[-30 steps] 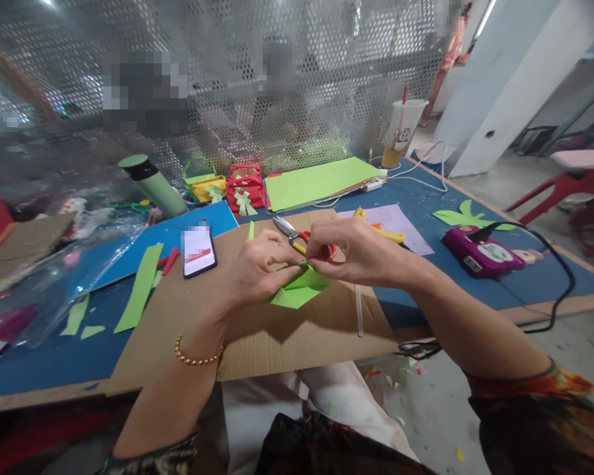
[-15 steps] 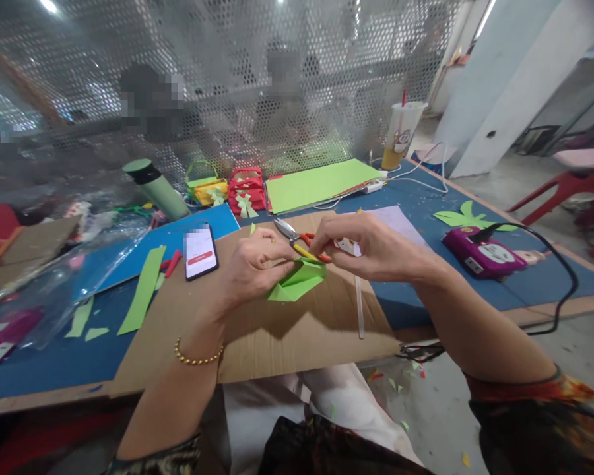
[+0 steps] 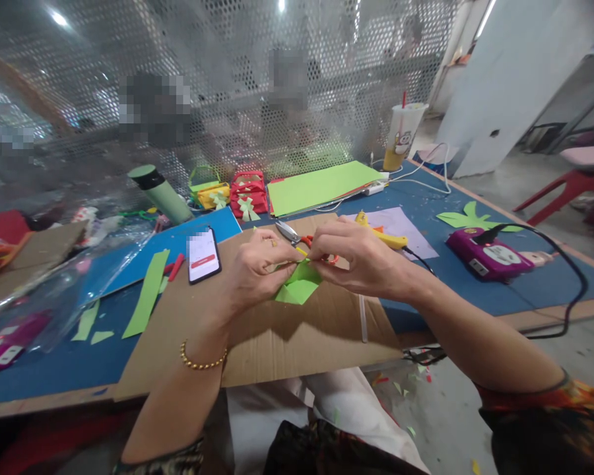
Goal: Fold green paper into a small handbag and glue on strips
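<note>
A folded light green paper piece [image 3: 297, 290] hangs between my hands over a cardboard sheet [image 3: 272, 349]. My left hand [image 3: 262, 264] pinches its upper left side, with thumb and fingers pressed together. At the top right edge, the closed fingertips of my right hand [image 3: 354, 254] grip the same paper. A narrow yellow piece [image 3: 301, 252] shows between the two hands; its kind is unclear. Just behind lie orange-handled scissors [image 3: 288, 231], partly hidden by my right hand. Beyond that hand rests a yellow glue gun [image 3: 393, 239] with a black cord, and a clear glue stick [image 3: 363, 318] lies on the cardboard.
A phone [image 3: 202, 256] and green paper strips [image 3: 147, 293] lie to the left. Small paper bags in red [image 3: 248, 194] and yellow [image 3: 212, 196], green sheets [image 3: 327, 188], a tumbler [image 3: 163, 194] and a drink cup [image 3: 402, 135] stand behind. At right is a purple power strip [image 3: 485, 254].
My right hand has shifted slightly left and its fingertips have closed on the green paper's edge. The glue gun behind it has come into fuller view. My left hand keeps its hold.
</note>
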`<state>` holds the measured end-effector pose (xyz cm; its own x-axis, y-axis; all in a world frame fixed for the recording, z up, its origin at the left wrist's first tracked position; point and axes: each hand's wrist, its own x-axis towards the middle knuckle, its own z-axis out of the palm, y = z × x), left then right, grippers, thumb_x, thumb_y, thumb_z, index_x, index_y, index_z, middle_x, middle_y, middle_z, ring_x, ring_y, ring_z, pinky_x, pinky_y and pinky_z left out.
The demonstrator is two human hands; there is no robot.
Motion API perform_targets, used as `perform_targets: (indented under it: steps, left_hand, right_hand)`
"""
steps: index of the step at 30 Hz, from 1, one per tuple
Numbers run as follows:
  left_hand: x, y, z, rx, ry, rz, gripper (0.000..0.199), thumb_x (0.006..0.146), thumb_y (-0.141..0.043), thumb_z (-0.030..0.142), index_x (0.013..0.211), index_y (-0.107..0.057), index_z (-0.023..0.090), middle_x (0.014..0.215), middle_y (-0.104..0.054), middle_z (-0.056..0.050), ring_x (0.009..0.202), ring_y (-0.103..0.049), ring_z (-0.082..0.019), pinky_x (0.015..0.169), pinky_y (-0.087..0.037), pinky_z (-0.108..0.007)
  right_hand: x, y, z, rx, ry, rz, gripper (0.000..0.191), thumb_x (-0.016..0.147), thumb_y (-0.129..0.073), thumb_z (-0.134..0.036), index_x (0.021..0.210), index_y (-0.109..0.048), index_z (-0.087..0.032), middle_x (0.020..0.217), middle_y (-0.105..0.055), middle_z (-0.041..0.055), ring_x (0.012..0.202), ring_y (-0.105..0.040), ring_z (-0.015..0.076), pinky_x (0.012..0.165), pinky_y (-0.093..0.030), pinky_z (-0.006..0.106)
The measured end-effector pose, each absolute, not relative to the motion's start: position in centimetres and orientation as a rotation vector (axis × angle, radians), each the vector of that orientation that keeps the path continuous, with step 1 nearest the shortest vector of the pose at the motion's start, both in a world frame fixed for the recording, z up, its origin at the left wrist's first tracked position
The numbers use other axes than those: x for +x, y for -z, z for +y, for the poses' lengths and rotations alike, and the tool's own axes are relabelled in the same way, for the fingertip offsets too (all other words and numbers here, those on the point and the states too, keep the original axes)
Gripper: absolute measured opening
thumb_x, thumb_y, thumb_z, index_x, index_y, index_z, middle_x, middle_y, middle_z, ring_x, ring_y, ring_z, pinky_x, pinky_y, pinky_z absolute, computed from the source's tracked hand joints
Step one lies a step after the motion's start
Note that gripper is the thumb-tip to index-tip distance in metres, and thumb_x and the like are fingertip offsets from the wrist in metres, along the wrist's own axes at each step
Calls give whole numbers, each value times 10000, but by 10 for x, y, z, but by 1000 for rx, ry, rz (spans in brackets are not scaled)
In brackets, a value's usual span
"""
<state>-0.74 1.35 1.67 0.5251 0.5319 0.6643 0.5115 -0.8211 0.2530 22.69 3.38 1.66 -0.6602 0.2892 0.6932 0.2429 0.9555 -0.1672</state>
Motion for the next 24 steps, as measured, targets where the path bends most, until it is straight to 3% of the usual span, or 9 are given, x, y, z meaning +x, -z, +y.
perform_targets:
  steps: [7,12,15,20,24]
  left_hand:
    - [-9,-12,14,2698,-1183,941,180,922,-639,203,828,-791,220,775,-784,-19,852,-691,-209,843,-541,-368]
    - [-12,-9,17,2752,-1138,945,180,987,-647,254,870,-778,218,803,-783,-12,806,-685,-176,891,-520,-363]
    - [-11,-8,19,2844,-1180,916,186,1014,-619,220,908,-772,221,828,-800,-4,769,-685,-160,918,-506,-373]
    - [-4,-10,17,2926,-1201,891,205,1042,-593,222,941,-771,236,927,-838,-11,775,-709,-159,926,-488,-386]
    - [-2,-10,15,2887,-1255,914,207,1036,-591,210,979,-787,245,945,-842,-15,809,-732,-171,916,-482,-396]
  right_hand:
    - [224,-10,34,-331,10,-2304,185,966,-555,-83,822,-565,-199,794,-641,10,742,-532,145,755,-342,320]
    - [229,-13,36,-322,-130,-2359,281,1103,-508,-280,885,-655,-181,868,-692,52,818,-599,166,791,-401,322]
    - [233,-16,39,-410,-243,-2295,382,1123,-468,-335,834,-665,-182,817,-694,49,757,-593,154,740,-414,307]
    - [234,-16,46,-472,-303,-2236,207,1055,-598,-264,917,-736,-196,856,-759,33,757,-630,144,736,-440,298]
    - [235,-16,47,-427,-289,-2279,255,1079,-548,-286,971,-754,-182,947,-767,77,871,-674,174,797,-478,324]
